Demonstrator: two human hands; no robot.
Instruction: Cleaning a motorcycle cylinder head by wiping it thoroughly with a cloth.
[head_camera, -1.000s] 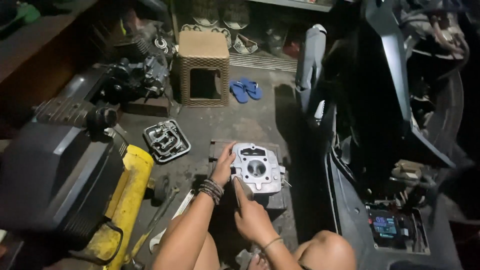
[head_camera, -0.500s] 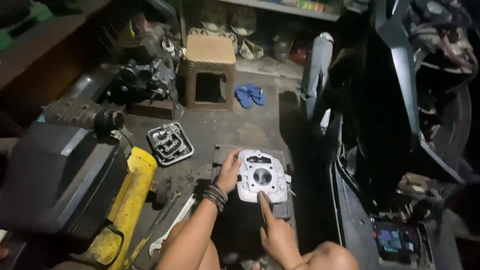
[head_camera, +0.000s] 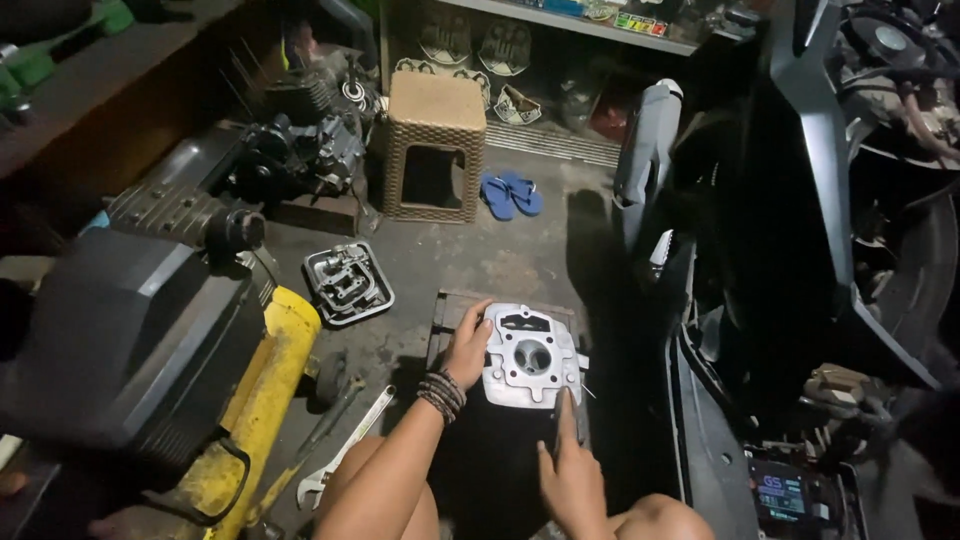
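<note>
The cylinder head (head_camera: 531, 357), a pale cast-aluminium block with a round central bore, lies gasket face up on a dark slatted wooden board (head_camera: 452, 308) on the floor, directly in front of the person's knees. Over the last second it has kept its place on the board. The left hand (head_camera: 467, 345) stays curled against its left edge, fingers wrapped over the rim and holding it steady. What has changed is the right hand (head_camera: 572, 470): it has drawn back a little toward the body and now rests with the index finger stretched out, its tip touching the lower right edge of the casting. A thin dark tool may lie under that finger, but this is too dim to tell. So the head is pinned from one side and worked at one spot on its mating face.

Close to the left lies a smaller metal cover (head_camera: 348, 282), and nearer the left knee an adjustable wrench (head_camera: 345, 460) on the concrete floor (head_camera: 470, 255). A yellow compressor tank (head_camera: 262, 400) crowds the left side, with an engine (head_camera: 300, 155) behind it. Farther off stand a woven stool (head_camera: 433, 145) and a pair of blue sandals (head_camera: 511, 193). A scooter body (head_camera: 800, 200) hems in the right, leaving only a narrow strip of floor.
</note>
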